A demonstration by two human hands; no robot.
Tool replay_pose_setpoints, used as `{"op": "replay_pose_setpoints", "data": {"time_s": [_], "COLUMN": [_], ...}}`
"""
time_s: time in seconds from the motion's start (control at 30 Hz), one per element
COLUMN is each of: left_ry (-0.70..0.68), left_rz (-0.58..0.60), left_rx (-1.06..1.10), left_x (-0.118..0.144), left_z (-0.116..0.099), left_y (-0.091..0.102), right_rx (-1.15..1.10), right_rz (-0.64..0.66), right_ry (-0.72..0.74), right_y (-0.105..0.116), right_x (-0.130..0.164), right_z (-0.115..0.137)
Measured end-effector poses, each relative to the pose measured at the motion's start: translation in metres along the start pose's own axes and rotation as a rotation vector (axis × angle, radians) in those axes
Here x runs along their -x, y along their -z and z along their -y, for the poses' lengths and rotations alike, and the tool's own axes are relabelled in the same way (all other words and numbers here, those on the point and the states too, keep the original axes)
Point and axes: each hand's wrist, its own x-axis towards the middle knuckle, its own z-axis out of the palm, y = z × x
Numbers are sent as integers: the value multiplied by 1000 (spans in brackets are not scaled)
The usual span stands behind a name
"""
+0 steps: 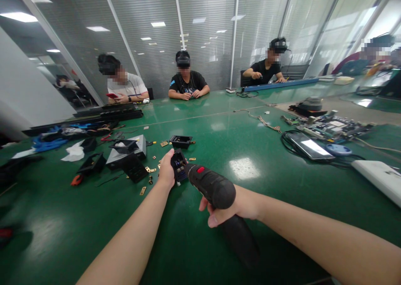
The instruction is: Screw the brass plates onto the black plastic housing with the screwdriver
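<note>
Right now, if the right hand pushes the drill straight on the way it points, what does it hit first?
The small black socket part held by the left hand. The drill in the right hand seems already at it; depth unclear.

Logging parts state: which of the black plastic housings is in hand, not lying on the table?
The small black housing gripped by the left hand, with the electric screwdriver in the right hand pointed at it. The other black housings lie untouched on the green table.
</note>
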Motion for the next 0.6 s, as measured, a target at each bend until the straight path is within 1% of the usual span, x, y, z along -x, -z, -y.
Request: {"op": "replay_pose_setpoints", "data": {"time_s": [0.1,0.27,0.4,0.5,0.6], "left_ry": [-5,-13,-6,-8,-3], "left_rz": [3,16,9,-12,-7], "left_rx": [-10,-12,-10,-7,-12], "left_x": [1,0,0,0,0], "left_z": [-1,0,0,0,-1], "left_y": [-1,0,0,-1,-1], "right_rx": [3,19,23,22,20], "right_rz": [8,-16,-33,-29,-23], "right_ry": [7,1,-23,-31,-28], "right_y": [0,-1,-3,-4,-5], "right_x": [-1,-1,1,2,3], "right_z": [-1,-2,3,7,9]}}
